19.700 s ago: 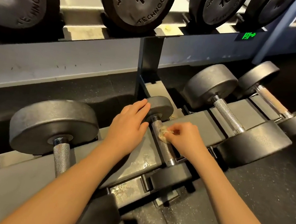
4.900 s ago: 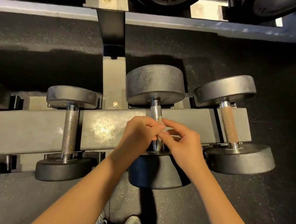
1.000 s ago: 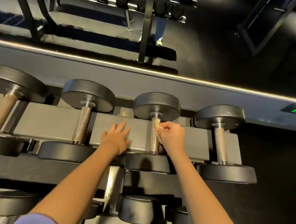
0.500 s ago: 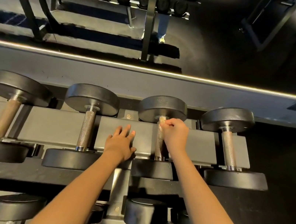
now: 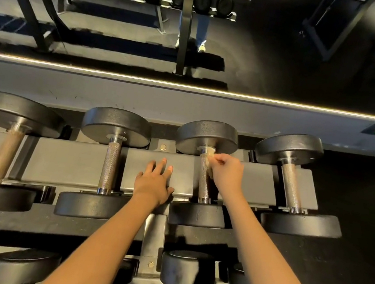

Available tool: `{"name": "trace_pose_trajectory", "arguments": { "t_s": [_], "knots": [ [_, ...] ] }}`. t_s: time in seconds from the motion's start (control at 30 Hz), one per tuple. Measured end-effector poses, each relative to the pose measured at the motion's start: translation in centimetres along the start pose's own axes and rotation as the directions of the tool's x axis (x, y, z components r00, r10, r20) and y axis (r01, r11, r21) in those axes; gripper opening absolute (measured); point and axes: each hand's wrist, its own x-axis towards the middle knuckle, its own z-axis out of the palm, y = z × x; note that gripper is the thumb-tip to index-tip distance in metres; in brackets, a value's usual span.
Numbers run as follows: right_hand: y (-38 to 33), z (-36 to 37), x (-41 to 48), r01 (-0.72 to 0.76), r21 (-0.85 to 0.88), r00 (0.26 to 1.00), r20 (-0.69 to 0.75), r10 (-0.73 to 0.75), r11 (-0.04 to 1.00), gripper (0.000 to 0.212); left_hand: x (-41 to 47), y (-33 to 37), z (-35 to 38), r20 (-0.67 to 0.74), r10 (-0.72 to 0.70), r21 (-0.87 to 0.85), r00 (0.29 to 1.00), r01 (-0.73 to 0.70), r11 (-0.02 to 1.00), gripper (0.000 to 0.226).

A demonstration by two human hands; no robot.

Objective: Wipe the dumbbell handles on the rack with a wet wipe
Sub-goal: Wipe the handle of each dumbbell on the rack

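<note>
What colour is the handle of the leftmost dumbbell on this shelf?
The handle is rusty brown, clearest in the head view.

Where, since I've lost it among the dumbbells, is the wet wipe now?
Head view, right of centre: the wet wipe is pinched in the right hand against the far end of the third dumbbell handle from the left.

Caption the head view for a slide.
Right hand holds a wipe against the third dumbbell handle; left hand rests flat on the rack.
</note>
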Motion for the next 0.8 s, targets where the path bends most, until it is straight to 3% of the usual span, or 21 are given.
{"name": "trace_pose_trajectory", "arguments": {
  "t_s": [0.13, 0.37, 0.57, 0.63, 0.7, 0.8],
  "knots": [
    [1.3, -1.0, -0.7, -0.016, -0.037, 0.994, 0.105, 0.02, 0.999, 0.02, 0.0, 0.1, 0.1, -0.008, 0.001, -0.007, 1.0, -0.001, 1.0, 0.068],
    [0.0, -0.1, 1.4, -0.021, 0.05, 1.0, -0.015, 0.022, 0.999, 0.015, -0.2, 0.2, -0.3, -0.006, 0.003, -0.014, 1.0, -0.003, 1.0, 0.068],
    [0.8, -1.9, -1.7, -0.096, 0.007, 0.983, 0.157, 0.093, 0.995, 0.011, -0.1, 0.3, -0.2, 0.013, 0.006, -0.021, 1.0, -0.006, 1.0, 0.069],
    [0.3, -1.8, -1.6, -0.097, -0.006, 0.985, 0.139, 0.097, 0.995, 0.013, -0.2, 0.4, -0.5, 0.027, 0.008, -0.111, 1.0, -0.005, 0.994, 0.066],
    [-0.5, -1.5, -0.6, -0.046, -0.012, 0.995, 0.085, 0.047, 0.999, 0.016, 0.0, 0.4, -1.3, -0.031, 0.015, -0.317, 0.999, -0.024, 0.948, 0.063],
    [-1.2, -1.2, 0.1, -0.042, 0.014, 0.997, 0.066, 0.041, 0.999, 0.021, 0.6, 0.6, -3.7, -0.299, 0.015, -0.504, 0.954, -0.172, 0.846, 0.063]
  ]
}}
